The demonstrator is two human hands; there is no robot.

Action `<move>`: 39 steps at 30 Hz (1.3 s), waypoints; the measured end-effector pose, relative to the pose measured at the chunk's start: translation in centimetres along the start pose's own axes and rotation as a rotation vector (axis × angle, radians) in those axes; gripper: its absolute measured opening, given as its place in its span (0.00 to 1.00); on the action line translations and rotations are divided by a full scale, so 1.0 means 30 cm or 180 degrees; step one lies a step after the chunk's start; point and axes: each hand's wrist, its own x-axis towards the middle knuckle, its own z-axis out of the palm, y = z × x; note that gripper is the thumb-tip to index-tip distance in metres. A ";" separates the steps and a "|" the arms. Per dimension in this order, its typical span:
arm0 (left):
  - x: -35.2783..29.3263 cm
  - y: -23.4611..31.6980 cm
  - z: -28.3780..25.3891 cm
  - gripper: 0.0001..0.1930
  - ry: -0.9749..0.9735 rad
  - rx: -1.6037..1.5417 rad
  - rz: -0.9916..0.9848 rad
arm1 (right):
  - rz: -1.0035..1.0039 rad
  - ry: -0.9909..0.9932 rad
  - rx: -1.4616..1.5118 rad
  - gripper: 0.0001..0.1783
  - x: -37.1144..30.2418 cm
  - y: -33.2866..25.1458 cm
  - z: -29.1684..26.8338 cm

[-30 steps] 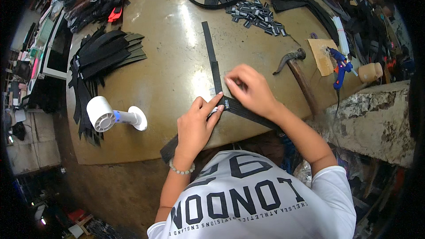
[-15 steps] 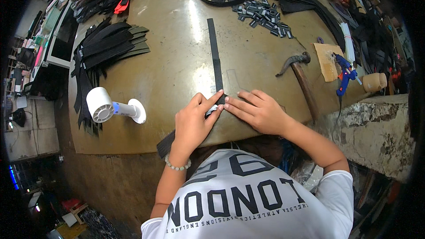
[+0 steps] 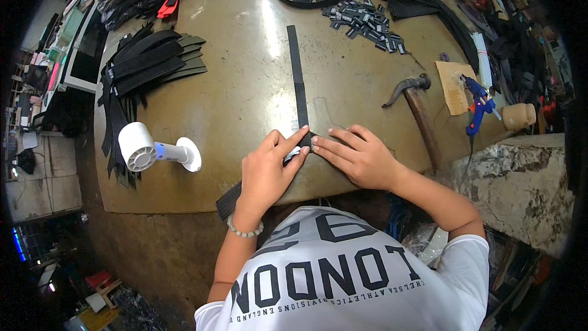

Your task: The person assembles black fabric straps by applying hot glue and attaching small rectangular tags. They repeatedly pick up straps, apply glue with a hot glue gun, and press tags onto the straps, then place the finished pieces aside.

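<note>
The long black woven strap (image 3: 298, 79) lies flat on the worn brown worktable (image 3: 245, 86), running from the far middle toward the near edge, where it bends under the fingertips of both hands. The left hand (image 3: 266, 175) presses its forefinger on the bend, a small pale object half hidden beneath it, while the right hand (image 3: 358, 158) lays 4 spread fingers flat just beside it. A white handheld fan (image 3: 153, 150) rests to the left and a wooden-handled hammer (image 3: 416, 110) to the right.
</note>
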 end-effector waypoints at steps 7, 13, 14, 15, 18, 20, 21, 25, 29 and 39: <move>-0.044 0.021 0.035 0.23 0.0327 0.0591 0.0243 | 0.2239 0.0596 -0.0932 0.28 -0.124 0.118 -0.070; -0.103 -0.030 0.004 0.28 0.0523 -0.0343 -0.0541 | 0.3912 0.0116 -0.0407 0.19 -0.150 0.113 -0.199; -0.105 -0.035 0.006 0.28 0.0600 -0.0355 -0.0475 | 0.3976 0.0280 0.0144 0.19 -0.120 0.071 -0.209; -0.106 -0.041 0.009 0.28 0.0647 -0.0402 -0.0488 | 0.4260 0.0500 0.0589 0.18 -0.083 0.025 -0.218; -0.106 -0.050 0.021 0.27 0.0738 -0.0446 -0.0529 | 0.2917 0.0598 0.1554 0.11 0.016 -0.135 -0.166; -0.111 -0.053 0.023 0.27 0.0701 -0.0387 -0.0476 | 0.2780 -0.0508 0.1634 0.10 0.049 -0.170 -0.149; -0.113 -0.055 0.023 0.27 0.0677 -0.0337 -0.0416 | 0.2842 -0.0310 0.1535 0.10 0.054 -0.175 -0.147; -0.114 -0.063 0.016 0.23 0.0609 -0.0255 -0.0137 | 0.3360 -0.0008 0.2177 0.11 0.067 -0.182 -0.155; -0.109 -0.054 0.009 0.15 0.0542 -0.0039 0.0084 | 0.2756 -0.0453 0.2054 0.15 0.073 -0.182 -0.122; -0.067 -0.057 -0.017 0.10 0.0052 0.0639 0.0691 | 0.3179 0.0602 -0.0584 0.19 -0.234 0.127 -0.128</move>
